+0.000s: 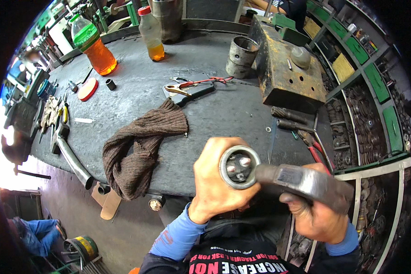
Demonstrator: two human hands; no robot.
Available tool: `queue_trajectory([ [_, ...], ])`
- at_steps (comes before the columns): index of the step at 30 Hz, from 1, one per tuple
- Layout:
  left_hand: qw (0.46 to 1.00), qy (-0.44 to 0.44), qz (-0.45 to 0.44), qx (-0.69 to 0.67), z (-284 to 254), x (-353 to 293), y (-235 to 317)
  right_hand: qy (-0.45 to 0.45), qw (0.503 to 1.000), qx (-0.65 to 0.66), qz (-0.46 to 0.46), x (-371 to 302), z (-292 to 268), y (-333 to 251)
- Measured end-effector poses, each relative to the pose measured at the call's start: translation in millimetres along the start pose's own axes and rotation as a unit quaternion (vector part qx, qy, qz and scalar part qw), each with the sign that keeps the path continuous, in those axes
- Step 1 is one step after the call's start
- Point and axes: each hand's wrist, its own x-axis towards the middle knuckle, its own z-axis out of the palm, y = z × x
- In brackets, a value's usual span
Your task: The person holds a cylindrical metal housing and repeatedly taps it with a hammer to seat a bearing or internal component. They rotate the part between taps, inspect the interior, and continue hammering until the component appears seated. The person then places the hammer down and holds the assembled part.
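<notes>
My left hand (219,182) is wrapped round a short metal cylinder (223,176), its open end turned up. Inside it sit some shiny metal pieces (238,165), too small to name. In my right hand (319,219) is a hammer (301,180), gripped just under its head. The hammer head's face meets or nearly meets the cylinder's right rim; I cannot tell whether they touch. Both hands are at the near edge of the dark workbench (137,96). A brown ribbed knit cloth (141,146) lies to the left of my left hand.
A rusty metal block (287,73) and a grey metal cylinder (241,57) stand at the back right. Red-handled pliers (316,150) lie right. Two bottles of orange liquid (98,55) stand at the back. Another hammer (73,157) lies left. Parts shelves (360,100) line the right.
</notes>
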Motion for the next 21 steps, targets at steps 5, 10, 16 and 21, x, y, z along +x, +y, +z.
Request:
queue_trajectory([
  [5,1.000,-0.001,0.019,0.008,0.8,1.6,5.7,-0.028,0.998,-0.028,0.051,-6.6,-5.2,0.7],
  [10,0.999,-0.027,0.038,-0.020,5.6,5.6,13.9,0.121,0.944,0.143,0.273,-56.8,-5.7,13.3],
  [16,0.994,-0.009,0.098,0.046,8.7,3.0,20.9,0.091,0.929,0.157,0.323,-77.0,-6.6,24.1],
  [21,0.997,-0.013,0.060,0.049,8.2,-1.2,23.4,0.076,0.918,0.211,0.328,-76.2,-2.0,33.1],
])
